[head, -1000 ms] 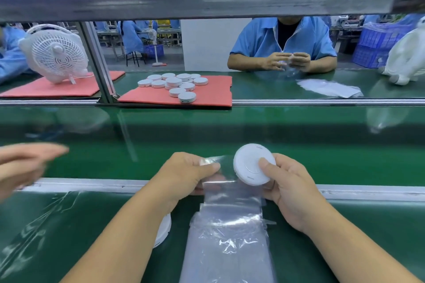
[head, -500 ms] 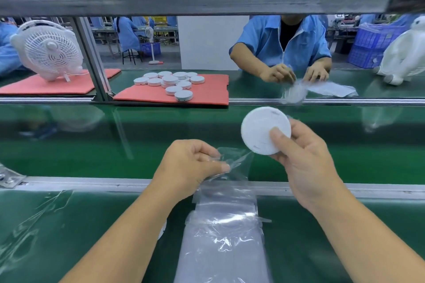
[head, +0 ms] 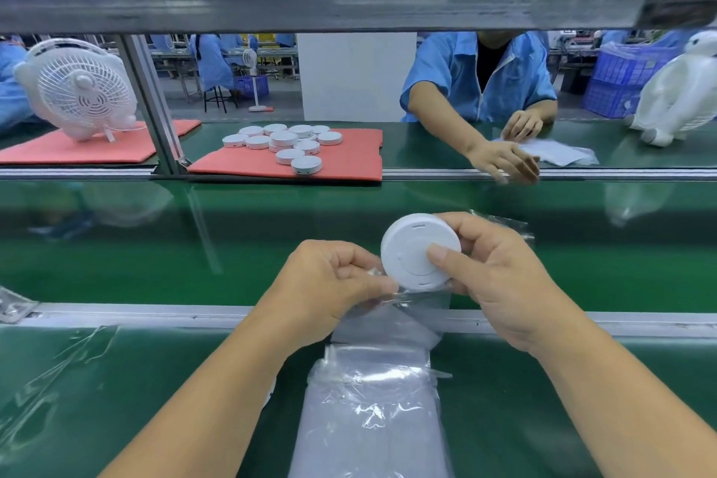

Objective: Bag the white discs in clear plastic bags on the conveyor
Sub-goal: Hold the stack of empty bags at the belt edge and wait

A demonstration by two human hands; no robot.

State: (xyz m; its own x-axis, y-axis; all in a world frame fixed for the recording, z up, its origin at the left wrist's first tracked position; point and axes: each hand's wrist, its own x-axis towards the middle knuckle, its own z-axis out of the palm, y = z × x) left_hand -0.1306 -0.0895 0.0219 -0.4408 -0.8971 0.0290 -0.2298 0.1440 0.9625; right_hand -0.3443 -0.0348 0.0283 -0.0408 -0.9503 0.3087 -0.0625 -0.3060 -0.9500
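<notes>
My right hand point(head: 500, 279) grips a white disc point(head: 409, 252) by its rim, thumb across its face, above the green conveyor belt point(head: 155, 244). My left hand point(head: 329, 283) pinches the mouth of a clear plastic bag point(head: 388, 316) just left of and below the disc. The disc's lower edge sits at the bag's opening. Part of the bag film shows behind my right fingers. A stack of clear bags point(head: 372, 415) lies on the near bench under my wrists.
Several white discs point(head: 289, 145) lie on a red mat point(head: 349, 163) across the belt. A person in blue point(head: 479, 85) handles bags point(head: 551, 151) opposite. White fans point(head: 77, 89) stand at far left and far right. Loose film point(head: 46, 380) lies at the near left.
My right hand has brought the disc down and left to the bag's mouth. My left hand still pinches the bag. The person opposite has reached a hand toward the belt.
</notes>
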